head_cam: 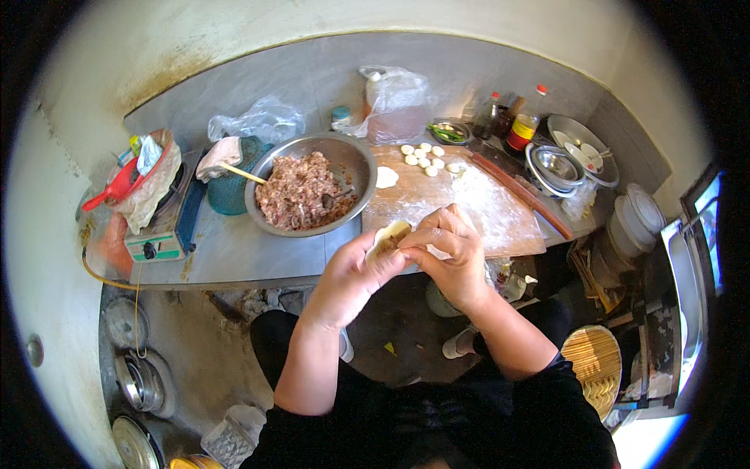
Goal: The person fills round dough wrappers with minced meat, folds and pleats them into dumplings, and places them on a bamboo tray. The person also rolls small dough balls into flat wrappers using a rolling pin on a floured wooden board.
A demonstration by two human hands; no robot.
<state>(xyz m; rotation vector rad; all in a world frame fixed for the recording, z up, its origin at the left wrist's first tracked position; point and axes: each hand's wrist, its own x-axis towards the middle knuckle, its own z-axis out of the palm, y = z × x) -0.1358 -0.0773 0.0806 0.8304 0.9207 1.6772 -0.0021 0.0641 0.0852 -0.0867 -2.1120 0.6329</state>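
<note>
A dough wrapper with meat filling rests in my left hand, its upper side still open. My right hand pinches the wrapper's edge between thumb and fingers. Both hands are raised at the counter's front edge. Ahead of the left hand stands a steel bowl of minced meat, with a wooden stick and a dark spoon in it. Beyond my right hand lies a floured wooden board, bearing several small dough pieces, one flat wrapper and a long rolling pin.
At the left is a gas stove with a red-handled item on top. A bagged jug, sauce bottles and stacked metal bowls line the back. A woven tray holding shaped dumplings is low at the right.
</note>
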